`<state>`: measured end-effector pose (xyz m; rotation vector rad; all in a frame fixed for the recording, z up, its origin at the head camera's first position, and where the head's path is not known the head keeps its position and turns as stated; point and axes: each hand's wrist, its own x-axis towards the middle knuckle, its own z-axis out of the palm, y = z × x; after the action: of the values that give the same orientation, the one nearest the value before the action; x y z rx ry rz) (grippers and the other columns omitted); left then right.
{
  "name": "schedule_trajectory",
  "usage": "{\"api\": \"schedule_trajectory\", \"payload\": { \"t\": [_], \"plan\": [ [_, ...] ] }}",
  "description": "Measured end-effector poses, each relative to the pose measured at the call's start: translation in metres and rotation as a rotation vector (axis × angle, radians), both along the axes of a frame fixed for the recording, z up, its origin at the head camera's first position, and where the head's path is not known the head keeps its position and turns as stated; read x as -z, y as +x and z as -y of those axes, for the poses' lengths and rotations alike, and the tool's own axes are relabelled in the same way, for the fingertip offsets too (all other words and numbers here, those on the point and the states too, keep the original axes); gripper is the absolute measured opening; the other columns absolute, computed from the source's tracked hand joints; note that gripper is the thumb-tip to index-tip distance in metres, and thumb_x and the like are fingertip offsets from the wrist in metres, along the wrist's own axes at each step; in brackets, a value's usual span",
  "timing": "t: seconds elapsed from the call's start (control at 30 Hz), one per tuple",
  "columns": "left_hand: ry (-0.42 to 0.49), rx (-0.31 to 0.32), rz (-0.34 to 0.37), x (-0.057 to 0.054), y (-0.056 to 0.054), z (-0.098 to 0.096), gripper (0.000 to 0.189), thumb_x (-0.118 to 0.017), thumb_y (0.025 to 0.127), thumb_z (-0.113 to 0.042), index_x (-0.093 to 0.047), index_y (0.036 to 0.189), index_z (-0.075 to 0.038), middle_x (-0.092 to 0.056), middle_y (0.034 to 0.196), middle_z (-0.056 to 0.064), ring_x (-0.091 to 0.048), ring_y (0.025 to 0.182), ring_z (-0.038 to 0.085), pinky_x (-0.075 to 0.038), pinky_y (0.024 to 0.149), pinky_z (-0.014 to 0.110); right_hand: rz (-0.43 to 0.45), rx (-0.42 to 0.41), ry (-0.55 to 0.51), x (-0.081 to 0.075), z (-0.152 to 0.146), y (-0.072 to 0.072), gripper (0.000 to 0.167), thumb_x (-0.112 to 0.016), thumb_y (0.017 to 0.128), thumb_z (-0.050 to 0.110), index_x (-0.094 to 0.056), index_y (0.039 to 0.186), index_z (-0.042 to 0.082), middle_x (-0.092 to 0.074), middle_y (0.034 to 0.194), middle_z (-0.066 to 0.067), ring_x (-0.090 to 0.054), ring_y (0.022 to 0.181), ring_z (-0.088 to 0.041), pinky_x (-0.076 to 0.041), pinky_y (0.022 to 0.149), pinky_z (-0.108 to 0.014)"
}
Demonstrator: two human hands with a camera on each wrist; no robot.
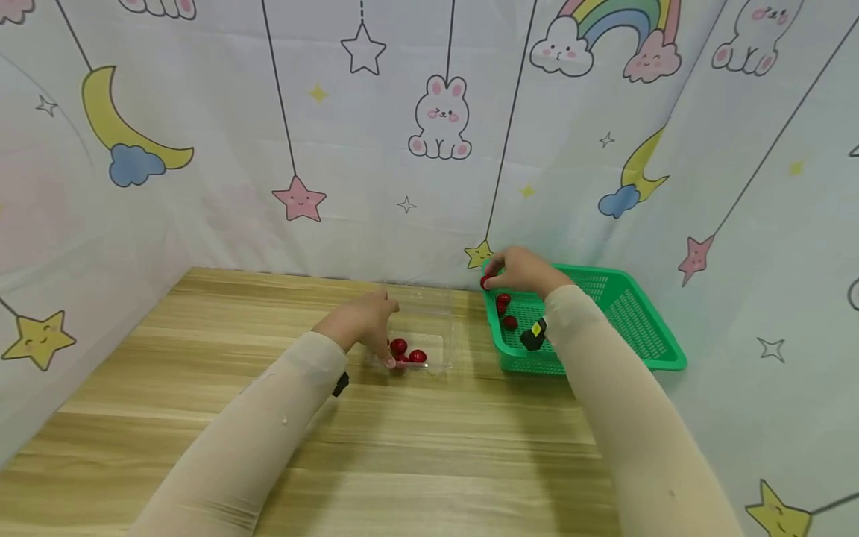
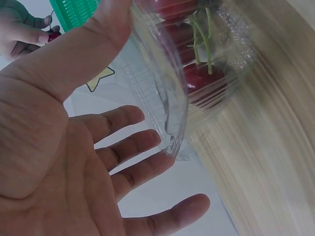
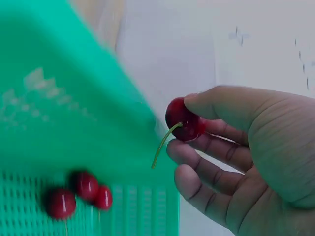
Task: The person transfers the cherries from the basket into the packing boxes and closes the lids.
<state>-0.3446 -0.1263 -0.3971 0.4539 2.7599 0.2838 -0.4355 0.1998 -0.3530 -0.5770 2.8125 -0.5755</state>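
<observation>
My right hand (image 1: 526, 270) pinches a dark red cherry (image 3: 183, 119) with a green stem between thumb and fingers, above the left rim of a green basket (image 1: 654, 328). A brighter red bit shows behind that cherry; I cannot tell if it is a second one. Several cherries (image 3: 61, 203) lie inside the basket. My left hand (image 1: 362, 321) is at the left side of a clear plastic box (image 1: 439, 350), its lid raised at the back. Its fingers are spread and nearly straight, fingertips at the plastic edge (image 2: 177, 123). Several cherries (image 1: 417, 356) sit in the box.
Box and basket stand side by side on a wood-grain table (image 1: 443, 447), close to its back edge. A white printed cloth (image 1: 376, 134) hangs behind the table and along both sides.
</observation>
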Motion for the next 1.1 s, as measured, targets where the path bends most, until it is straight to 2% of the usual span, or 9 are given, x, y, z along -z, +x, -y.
{"api": "schedule_trajectory", "payload": {
  "t": [0.2,0.37,0.5,0.83,0.97,1.1],
  "plan": [
    [0.002,0.002,-0.001,0.000,-0.001,0.000,0.113,-0.108,0.078,-0.042,-0.051,0.170,-0.008,-0.050,0.166,0.019,-0.051,0.158,0.042,-0.052,0.125,0.063,0.023,-0.118,-0.046,0.008,0.041,0.018,0.020,-0.079,0.109,0.025,-0.083,0.123,0.012,-0.080,0.130,-0.010,-0.075,0.118,-0.031,-0.065,0.098,-0.047],
    [0.005,-0.006,0.014,0.000,-0.003,0.001,0.113,-0.108,0.078,-0.042,-0.052,0.169,-0.008,-0.050,0.165,0.018,-0.052,0.156,0.041,-0.053,0.123,0.063,0.037,-0.242,-0.042,0.022,0.074,0.032,0.012,-0.080,0.108,0.022,-0.084,0.115,0.014,-0.083,0.120,-0.006,-0.079,0.115,-0.026,-0.068,0.096,-0.041],
    [-0.001,-0.002,0.021,-0.001,-0.003,0.001,0.114,-0.108,0.078,-0.044,-0.051,0.170,-0.008,-0.050,0.165,0.019,-0.053,0.155,0.041,-0.054,0.123,0.063,0.049,-0.292,-0.002,0.039,0.098,0.038,0.012,-0.080,0.107,0.021,-0.084,0.116,0.014,-0.083,0.120,-0.005,-0.079,0.113,-0.022,-0.068,0.096,-0.038],
    [-0.010,0.019,0.007,0.000,-0.004,0.001,0.115,-0.108,0.077,-0.047,-0.052,0.169,-0.006,-0.051,0.164,0.019,-0.055,0.152,0.041,-0.056,0.121,0.062,-0.049,-0.280,0.096,0.075,0.134,0.047,0.008,-0.087,0.103,0.018,-0.084,0.105,0.011,-0.083,0.108,-0.003,-0.073,0.097,-0.019,-0.066,0.093,-0.040],
    [-0.015,0.019,0.000,0.001,-0.004,0.002,0.115,-0.108,0.077,-0.047,-0.051,0.169,-0.006,-0.049,0.168,0.021,-0.052,0.156,0.043,-0.054,0.122,0.065,-0.067,-0.266,0.068,0.083,0.141,0.049,0.006,-0.085,0.103,0.014,-0.085,0.104,0.008,-0.084,0.108,-0.005,-0.074,0.094,-0.018,-0.066,0.090,-0.038],
    [-0.009,0.022,-0.001,0.002,-0.005,0.002,0.114,-0.108,0.078,-0.046,-0.051,0.169,-0.006,-0.048,0.170,0.021,-0.050,0.158,0.044,-0.052,0.124,0.065,-0.045,-0.272,0.004,0.088,0.146,0.051,0.009,-0.082,0.103,0.008,-0.088,0.109,0.005,-0.086,0.111,-0.008,-0.078,0.093,-0.017,-0.068,0.086,-0.035]
  ]
}}
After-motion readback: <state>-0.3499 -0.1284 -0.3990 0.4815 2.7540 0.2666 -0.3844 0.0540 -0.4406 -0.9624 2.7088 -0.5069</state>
